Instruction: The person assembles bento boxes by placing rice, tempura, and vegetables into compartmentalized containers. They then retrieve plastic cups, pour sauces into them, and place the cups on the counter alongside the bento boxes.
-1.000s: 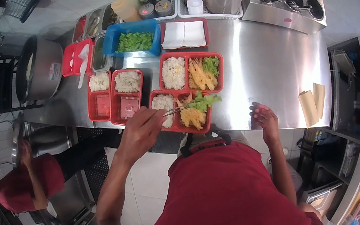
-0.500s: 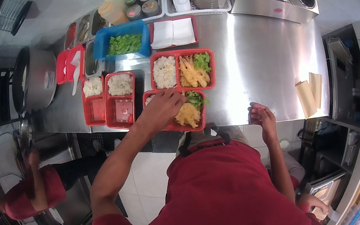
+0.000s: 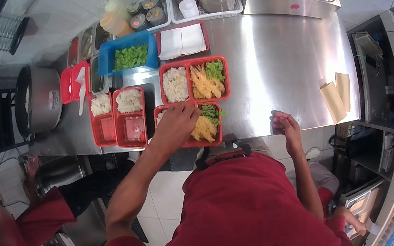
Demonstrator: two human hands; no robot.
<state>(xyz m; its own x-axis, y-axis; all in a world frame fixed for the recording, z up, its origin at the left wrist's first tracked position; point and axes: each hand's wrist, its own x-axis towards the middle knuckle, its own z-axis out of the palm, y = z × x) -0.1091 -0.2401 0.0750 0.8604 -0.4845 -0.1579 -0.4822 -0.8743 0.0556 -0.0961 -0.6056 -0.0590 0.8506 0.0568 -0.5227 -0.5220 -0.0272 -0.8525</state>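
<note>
My left hand (image 3: pixel 179 123) reaches over a red two-part lunch box (image 3: pixel 221 132) at the table's front edge. Its fingers are bent down and closed near the divider; whatever they hold is hidden. Golden fried food (image 3: pixel 204 130) and green lettuce (image 3: pixel 210 113) lie in that box's right part, while my hand covers most of the left part. Just behind stands a second red lunch box (image 3: pixel 226 77), with rice (image 3: pixel 175 83) on the left and fried shrimp (image 3: pixel 206 84) beside lettuce on the right. By the front edge, my right hand (image 3: pixel 287 125) hovers with loosely curled, parted fingers, holding nothing visible.
Two narrow red boxes (image 3: pixel 146 124) with rice stand left. Behind are a blue lettuce tub (image 3: pixel 153 51), a tray of white napkins (image 3: pixel 182 41) and squeeze bottles (image 3: pixel 115 25). Brown paper sleeves (image 3: pixel 333 101) lie right. A large pot (image 3: pixel 45 97) and a co-worker (image 3: pixel 40 219) are left.
The view has shifted slightly. My left hand stays over the near box, and my right hand keeps its place by the edge. The co-worker at the left has moved their arms.
</note>
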